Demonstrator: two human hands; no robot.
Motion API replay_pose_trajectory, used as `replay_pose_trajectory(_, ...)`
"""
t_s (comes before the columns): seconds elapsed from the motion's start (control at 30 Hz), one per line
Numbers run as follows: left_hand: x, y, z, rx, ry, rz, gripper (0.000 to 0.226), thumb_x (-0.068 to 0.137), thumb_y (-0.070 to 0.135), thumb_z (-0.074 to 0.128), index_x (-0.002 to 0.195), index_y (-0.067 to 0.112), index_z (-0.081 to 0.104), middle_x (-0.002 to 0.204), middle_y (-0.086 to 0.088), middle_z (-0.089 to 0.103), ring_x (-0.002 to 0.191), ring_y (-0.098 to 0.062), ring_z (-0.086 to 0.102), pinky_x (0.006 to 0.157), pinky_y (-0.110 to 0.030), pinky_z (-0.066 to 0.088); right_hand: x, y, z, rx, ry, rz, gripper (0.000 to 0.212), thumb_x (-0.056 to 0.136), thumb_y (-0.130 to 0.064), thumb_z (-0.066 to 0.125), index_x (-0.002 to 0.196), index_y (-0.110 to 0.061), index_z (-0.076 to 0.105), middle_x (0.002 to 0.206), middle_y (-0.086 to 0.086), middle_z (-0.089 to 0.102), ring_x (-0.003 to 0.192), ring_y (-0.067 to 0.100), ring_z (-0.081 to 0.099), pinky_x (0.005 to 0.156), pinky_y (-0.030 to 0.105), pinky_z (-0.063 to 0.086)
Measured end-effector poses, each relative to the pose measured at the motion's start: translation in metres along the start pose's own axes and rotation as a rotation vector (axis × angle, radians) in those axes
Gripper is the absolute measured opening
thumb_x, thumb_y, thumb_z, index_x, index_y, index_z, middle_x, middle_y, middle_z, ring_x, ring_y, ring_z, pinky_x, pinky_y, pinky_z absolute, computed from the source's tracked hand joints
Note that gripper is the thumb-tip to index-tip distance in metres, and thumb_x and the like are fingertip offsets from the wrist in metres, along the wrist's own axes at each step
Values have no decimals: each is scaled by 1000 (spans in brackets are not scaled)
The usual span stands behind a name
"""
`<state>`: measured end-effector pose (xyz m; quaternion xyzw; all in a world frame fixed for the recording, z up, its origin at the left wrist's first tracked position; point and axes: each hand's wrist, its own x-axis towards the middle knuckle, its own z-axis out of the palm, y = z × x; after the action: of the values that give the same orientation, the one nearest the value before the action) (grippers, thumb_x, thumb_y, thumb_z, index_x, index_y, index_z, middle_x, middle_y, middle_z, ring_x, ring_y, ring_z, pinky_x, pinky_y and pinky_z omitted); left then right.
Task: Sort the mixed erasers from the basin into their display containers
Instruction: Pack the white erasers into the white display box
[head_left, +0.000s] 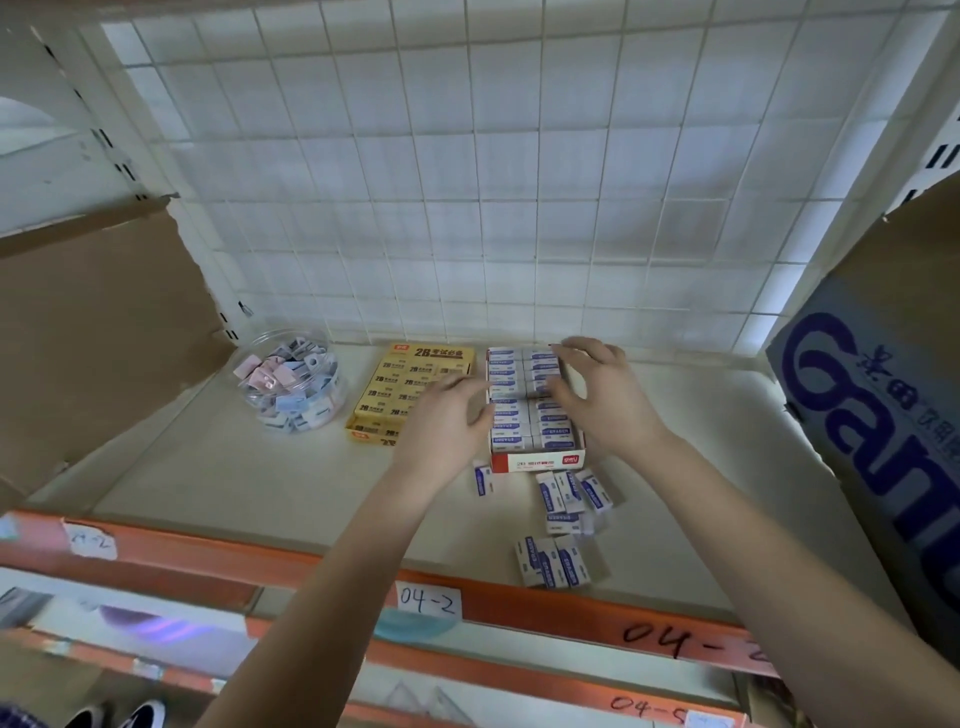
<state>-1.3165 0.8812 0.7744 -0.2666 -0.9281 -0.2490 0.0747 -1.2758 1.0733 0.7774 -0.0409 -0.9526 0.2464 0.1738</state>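
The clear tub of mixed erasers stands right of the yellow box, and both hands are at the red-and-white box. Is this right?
Not quite: the head view shows the clear tub left of the yellow box. The left hand and right hand are indeed at the red-and-white box.

Soft daylight, blurry wide-angle edges
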Motion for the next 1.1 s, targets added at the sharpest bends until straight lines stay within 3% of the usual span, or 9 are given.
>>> replay_pose_trajectory(0.07, -12, -7, -6, -59, 8, -26, 29, 91, 22, 58, 119, 16, 65, 115, -1, 65, 100, -15, 60, 85, -23, 45, -16, -6, -7, 109, 52, -165, 21, 88, -13, 61, 107, -10, 71, 103, 7, 69, 93, 17, 60, 82, 20, 42)
replay_pose_trajectory(0.13, -25, -13, -9, -87, 0, -60, 24, 89, 16, 61, 112, 13, 68, 109, -1, 67, 96, -13, 61, 81, -18, 42, -31, -10, -14, 211, -60, -226, 16, 86, -10, 65, 98, -12, 74, 87, -3, 70, 72, -4, 58, 72, 5, 41)
replay_pose_trajectory(0.27, -43, -15, -3, -81, -104, -134, 27, 90, 24, 61, 115, 14, 65, 112, 2, 66, 92, -8, 57, 78, -15, 37, -47, -8, -16, 203, -287, -190, 15, 84, -14, 69, 97, -18, 75, 90, -11, 72, 72, -22, 54, 72, -1, 39)
replay_pose_trajectory(0.37, -52, -10, 5, -113, -152, -186, 34, 88, 34, 62, 117, 16, 61, 112, 4, 60, 92, -9, 56, 80, -21, 42, -56, -18, -22, -49, -284, -140, 16, 86, -32, 65, 98, -28, 74, 93, -10, 72, 83, -2, 62, 76, 20, 49)
replay_pose_trajectory(0.5, -56, 1, 18, -72, -150, -190, 36, 83, 38, 65, 111, 18, 58, 109, 5, 57, 91, -10, 54, 78, -23, 44, -67, -33, -18, -400, -304, -51, 34, 84, -59, 51, 98, -34, 69, 93, -4, 67, 89, 16, 63, 65, 23, 41)
replay_pose_trajectory(0.7, -61, 6, 24, -75, -104, -205, 35, 83, 19, 62, 118, 15, 57, 116, -4, 60, 100, -20, 56, 86, -30, 46, -76, -29, -3, -320, -321, 23, 28, 85, -51, 54, 102, -33, 66, 106, -7, 64, 97, 17, 60, 68, 26, 41)
replay_pose_trajectory(0.83, -67, 0, 17, -125, -146, -205, 41, 82, 8, 62, 122, 17, 58, 115, -4, 64, 105, -18, 57, 91, -24, 42, -77, -25, -3, -225, -379, 29, 30, 80, -39, 61, 110, -36, 65, 116, -9, 60, 105, 15, 57, 78, 28, 45)
replay_pose_trajectory(0.93, -72, -5, 9, -142, -174, -180, 40, 81, 5, 62, 119, 17, 62, 112, 1, 66, 101, -14, 59, 88, -17, 40, -77, -26, -1, -249, -370, 22, 30, 82, -45, 61, 108, -33, 66, 115, -8, 59, 103, 15, 57, 76, 28, 45)
replay_pose_trajectory(1.1, -73, -6, 5, -100, -176, -196, 24, 83, 13, 62, 106, 16, 68, 101, -3, 66, 93, -17, 58, 87, -30, 46, -77, -26, 2, -232, -371, -9, 29, 83, -49, 61, 105, -32, 68, 114, -8, 59, 103, 14, 56, 78, 29, 46)
